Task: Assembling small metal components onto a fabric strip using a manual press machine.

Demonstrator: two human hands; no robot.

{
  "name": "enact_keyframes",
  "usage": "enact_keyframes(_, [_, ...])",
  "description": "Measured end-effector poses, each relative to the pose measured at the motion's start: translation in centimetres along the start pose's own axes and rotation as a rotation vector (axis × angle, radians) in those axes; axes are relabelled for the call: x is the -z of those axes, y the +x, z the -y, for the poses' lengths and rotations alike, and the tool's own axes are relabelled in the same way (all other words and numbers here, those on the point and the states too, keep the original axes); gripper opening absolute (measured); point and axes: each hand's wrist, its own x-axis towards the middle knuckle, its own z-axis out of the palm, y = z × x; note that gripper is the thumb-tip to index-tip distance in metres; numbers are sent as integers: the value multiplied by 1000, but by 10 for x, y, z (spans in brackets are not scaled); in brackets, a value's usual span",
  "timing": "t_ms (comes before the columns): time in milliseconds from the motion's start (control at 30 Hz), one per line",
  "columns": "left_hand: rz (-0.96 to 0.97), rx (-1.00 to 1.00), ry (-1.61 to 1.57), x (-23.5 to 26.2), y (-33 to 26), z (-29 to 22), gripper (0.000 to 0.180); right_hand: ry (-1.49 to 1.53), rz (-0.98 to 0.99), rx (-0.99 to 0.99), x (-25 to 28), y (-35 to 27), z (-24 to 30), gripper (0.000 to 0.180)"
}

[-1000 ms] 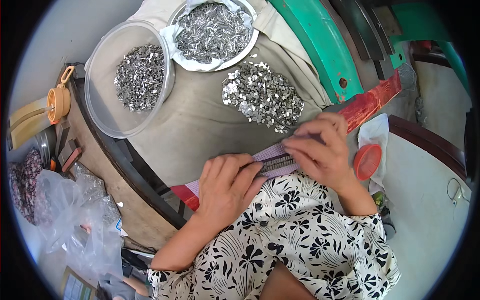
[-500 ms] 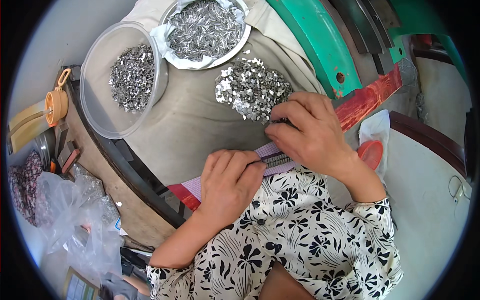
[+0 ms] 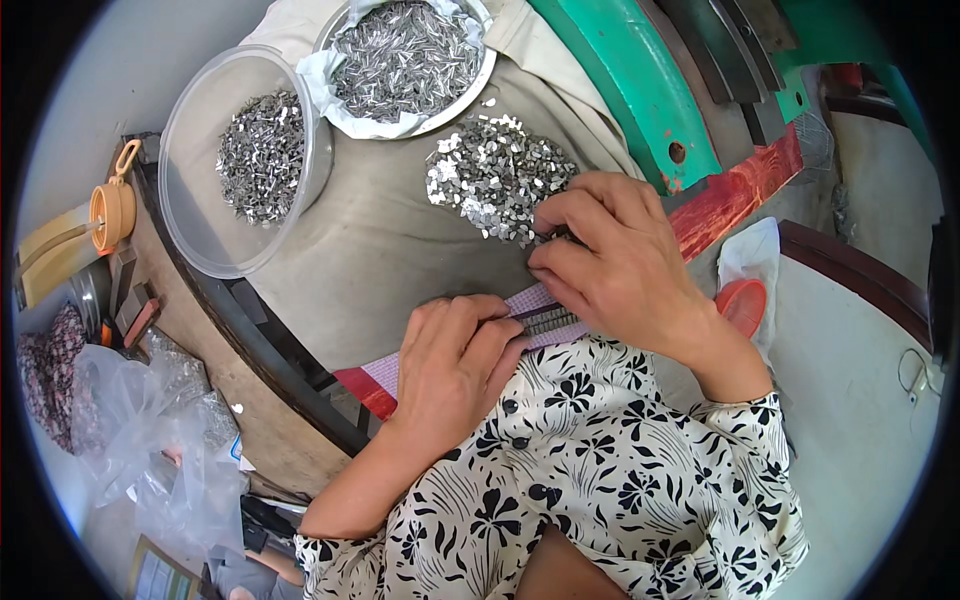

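Note:
My left hand (image 3: 450, 360) is closed around the near end of a narrow dark grooved strip (image 3: 548, 318), which has a row of small metal pieces along it. The strip lies over a lilac checked cloth (image 3: 385, 372) at the bench's front edge. Just right of it, my right hand (image 3: 625, 265) bends over the near side of a loose pile of small shiny metal chips (image 3: 490, 180). Its thumb and fingers are pinched together; whatever they hold is hidden by the fingertips.
A clear plastic tub (image 3: 322, 165) of small metal bits stands at the left. Behind it, a lined round bowl (image 3: 487, 75) holds thin metal pins. A green metal machine frame (image 3: 625, 75) and red board (image 3: 735, 195) bound the right. Plastic bags (image 3: 150, 430) hang lower left.
My right hand has shifted very slightly at the pile's edge, its fingers still pinched. The left hand has barely moved and keeps its hold on the strip.

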Motion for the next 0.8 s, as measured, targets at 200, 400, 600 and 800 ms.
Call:
enact_keyframes(200, [17, -16, 12, 3, 2, -2, 18, 33, -38, -38, -5, -14, 3, 17])
enact_keyframes(400, [22, 14, -1, 4, 1, -2, 22, -12, -139, -97, -12, -27, 12, 20])
enact_keyframes(600, [30, -16, -7, 5, -1, -1, 24, 78, -306, -58, -22, -59, 30, 25])
enact_keyframes(800, [42, -4, -10, 6, 2, -4, 25, 133, -258, -99, -30, -63, 35, 28])
